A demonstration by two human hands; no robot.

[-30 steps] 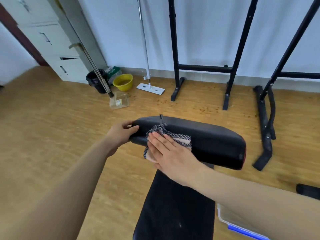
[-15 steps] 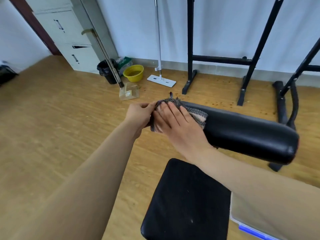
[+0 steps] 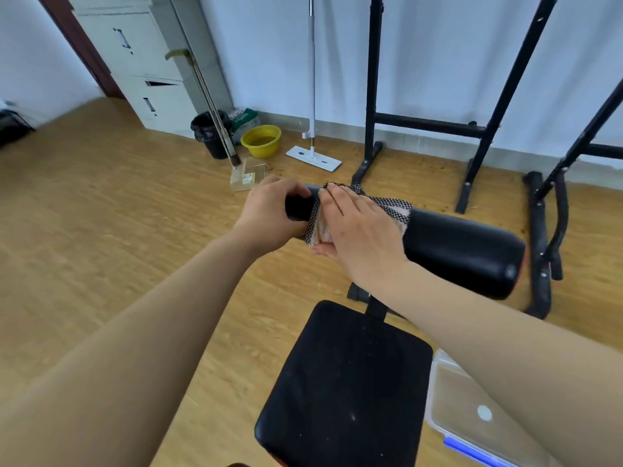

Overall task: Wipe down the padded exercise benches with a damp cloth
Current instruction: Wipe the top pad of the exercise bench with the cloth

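Observation:
A black padded roller pad [image 3: 462,251] lies crosswise at the far end of the bench, above the flat black seat pad [image 3: 347,385]. My left hand [image 3: 269,214] grips the roller pad's left end. A pink cloth with a black-and-white dotted edge [image 3: 392,210] is draped over the roller just right of that hand. My right hand [image 3: 360,230] lies flat on the cloth, fingers pointing left, pressing it onto the pad. The seat pad carries pale specks of dust.
Black rack uprights [image 3: 374,96] stand behind the bench on the wooden floor, more frame legs [image 3: 542,244] at right. A flat mop [image 3: 313,153], yellow basin [image 3: 261,139], black bin [image 3: 210,133] and dustpan [image 3: 247,176] sit by the wall. A clear lidded box [image 3: 472,412] lies beside the seat.
My right hand slid the cloth leftward along the roller pad toward my left hand, which kept hold of the left end. The view shifted with my head.

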